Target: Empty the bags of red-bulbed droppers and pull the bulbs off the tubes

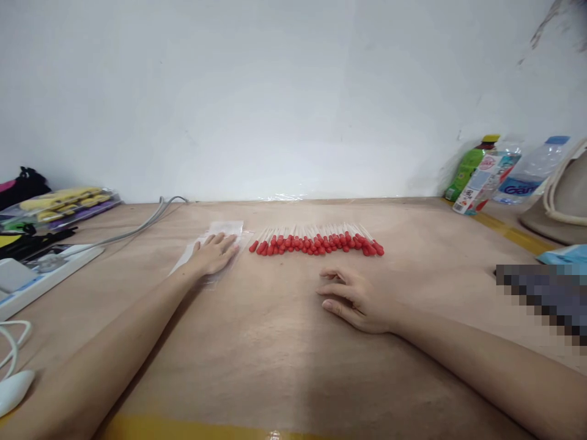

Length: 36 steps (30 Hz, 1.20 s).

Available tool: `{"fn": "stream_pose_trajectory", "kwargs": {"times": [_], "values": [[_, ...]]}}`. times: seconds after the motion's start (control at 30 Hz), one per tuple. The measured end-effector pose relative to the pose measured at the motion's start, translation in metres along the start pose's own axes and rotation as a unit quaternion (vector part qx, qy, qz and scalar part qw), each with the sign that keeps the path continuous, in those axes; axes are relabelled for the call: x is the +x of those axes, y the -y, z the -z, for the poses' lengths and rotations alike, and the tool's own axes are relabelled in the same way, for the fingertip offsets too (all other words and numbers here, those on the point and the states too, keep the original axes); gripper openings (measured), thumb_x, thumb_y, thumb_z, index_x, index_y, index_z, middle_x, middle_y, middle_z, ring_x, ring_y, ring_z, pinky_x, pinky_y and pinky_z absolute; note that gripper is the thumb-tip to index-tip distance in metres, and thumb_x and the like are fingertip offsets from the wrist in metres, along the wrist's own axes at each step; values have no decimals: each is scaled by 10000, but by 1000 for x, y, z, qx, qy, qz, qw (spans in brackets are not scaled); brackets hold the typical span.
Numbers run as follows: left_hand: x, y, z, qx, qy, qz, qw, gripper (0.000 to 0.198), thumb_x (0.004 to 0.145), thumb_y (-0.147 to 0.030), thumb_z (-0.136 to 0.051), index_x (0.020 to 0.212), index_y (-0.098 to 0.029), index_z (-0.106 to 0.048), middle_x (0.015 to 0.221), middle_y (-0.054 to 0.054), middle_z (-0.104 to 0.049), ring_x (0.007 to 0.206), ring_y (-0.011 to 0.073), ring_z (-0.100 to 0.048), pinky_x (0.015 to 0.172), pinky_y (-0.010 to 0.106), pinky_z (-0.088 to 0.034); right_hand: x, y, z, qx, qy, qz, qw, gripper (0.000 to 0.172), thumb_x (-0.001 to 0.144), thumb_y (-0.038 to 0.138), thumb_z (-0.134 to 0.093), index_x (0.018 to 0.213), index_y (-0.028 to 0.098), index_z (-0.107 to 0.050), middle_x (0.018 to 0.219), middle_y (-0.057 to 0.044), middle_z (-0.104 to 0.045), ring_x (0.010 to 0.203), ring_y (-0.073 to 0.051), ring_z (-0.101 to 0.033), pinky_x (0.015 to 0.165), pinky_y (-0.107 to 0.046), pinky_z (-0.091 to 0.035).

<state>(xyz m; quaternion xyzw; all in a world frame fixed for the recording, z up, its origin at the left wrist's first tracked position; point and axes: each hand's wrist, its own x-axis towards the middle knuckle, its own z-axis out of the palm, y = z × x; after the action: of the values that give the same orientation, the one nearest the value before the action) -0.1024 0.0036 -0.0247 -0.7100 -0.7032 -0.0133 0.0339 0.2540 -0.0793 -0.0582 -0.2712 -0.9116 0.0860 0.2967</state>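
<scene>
My left hand (215,253) lies flat, fingers stretched out, on a stack of clear plastic bags (233,228) with something white in or under them. To its right, a long row of red-tipped sticks (316,243) rests on the table, pale thin stems pointing toward the wall and red heads toward me. My right hand (355,299) is on the table just in front of that row, palm turned left. Its fingers are loosely curved and apart, with nothing between them. It does not touch the sticks.
At left lie a white power strip (68,263), grey cables (149,220), a bag of yellow and purple items (77,205) and a white mouse-like object (16,391). Bottles (472,168), a carton (486,183), a beige hat-like item (568,189) and a blurred dark object (545,296) are right.
</scene>
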Motion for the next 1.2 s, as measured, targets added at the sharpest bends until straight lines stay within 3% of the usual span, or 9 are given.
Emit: {"fn": "stream_pose_trajectory", "kwargs": {"times": [0.2, 0.33, 0.47, 0.57, 0.67, 0.73, 0.87, 1.0, 1.2], "values": [[-8, -19, 9, -5, -232, -94, 968, 388, 847, -466, -352, 972, -224, -629, 1146, 84, -546, 1118, 248, -444, 953, 435, -281, 0, 0, -2, 9, -1, -2, 1000, 233, 849, 306, -484, 1002, 186, -613, 1156, -125, -490, 977, -184, -531, 842, -359, -458], [-11, -41, 5, 30, -250, -108, 962, 330, 791, -468, -458, 787, -207, -660, 1082, 104, -553, 1081, 283, -439, 902, 461, -297, 1, 0, -1, 5, -7, -3, 1000, 232, 844, 304, -489, 993, 180, -618, 1147, -128, -496, 963, -184, -538, 830, -353, -463], [-7, -45, -2, 9, -249, -77, 965, 282, 768, -421, -504, 721, -185, -650, 1082, 119, -549, 1084, 292, -425, 877, 451, -320, 0, 0, -1, -4, -8, -5, 1000, 226, 838, 307, -499, 993, 191, -616, 1146, -121, -502, 957, -183, -547, 817, -345, -470], [-8, -45, 3, -36, -317, -42, 947, 235, 777, -383, -513, 765, -185, -639, 1098, 117, -537, 1084, 297, -421, 865, 453, -322, 0, -1, -3, -16, -15, -9, 1000, 230, 834, 306, -501, 1009, 196, -602, 1152, -116, -503, 966, -187, -549, 821, -347, -473], [-16, -51, 11, -84, -391, -56, 915, 206, 804, -364, -502, 820, -192, -613, 1103, 95, -542, 1057, 275, -444, 870, 441, -317, 3, -2, -5, -55, -86, -26, 994, 312, 817, 283, -507, 1111, 183, -538, 1155, -124, -502, 1033, -215, -516, 869, -379, -453], [-26, -61, 15, -109, -391, -123, 905, 181, 818, -345, -499, 842, -191, -591, 1044, 73, -578, 1013, 241, -479, 874, 411, -321, 8, -5, -4, -97, -161, -49, 981, 405, 802, 264, -514, 1193, 168, -473, 1178, -133, -489, 1097, -238, -471, 920, -410, -418], [-50, -88, 15, -120, -285, -288, 906, 135, 847, -288, -466, 882, -191, -554, 921, 38, -619, 932, 191, -524, 855, 362, -340, 18, -14, -2, -166, -239, -64, 955, 529, 788, 310, -532, 1277, 162, -395, 1235, -144, -464, 1147, -267, -429, 953, -448, -373], [-61, -110, 11, -130, -210, -359, 900, 140, 852, -273, -455, 893, -173, -543, 858, 49, -619, 878, 189, -545, 810, 346, -377, 24, -23, -2, -155, -161, -17, 975, 515, 805, 368, -525, 1275, 184, -421, 1243, -114, -489, 1145, -249, -438, 946, -429, -375], [-55, -121, 6, -223, -230, -318, 892, 105, 825, -262, -509, 866, -178, -556, 811, 27, -622, 796, 169, -558, 778, 336, -412, 30, -29, -4, -101, -85, 16, 991, 363, 835, 360, -503, 1152, 189, -552, 1170, -99, -554, 1107, -225, -475, 917, -416, -399]]}}
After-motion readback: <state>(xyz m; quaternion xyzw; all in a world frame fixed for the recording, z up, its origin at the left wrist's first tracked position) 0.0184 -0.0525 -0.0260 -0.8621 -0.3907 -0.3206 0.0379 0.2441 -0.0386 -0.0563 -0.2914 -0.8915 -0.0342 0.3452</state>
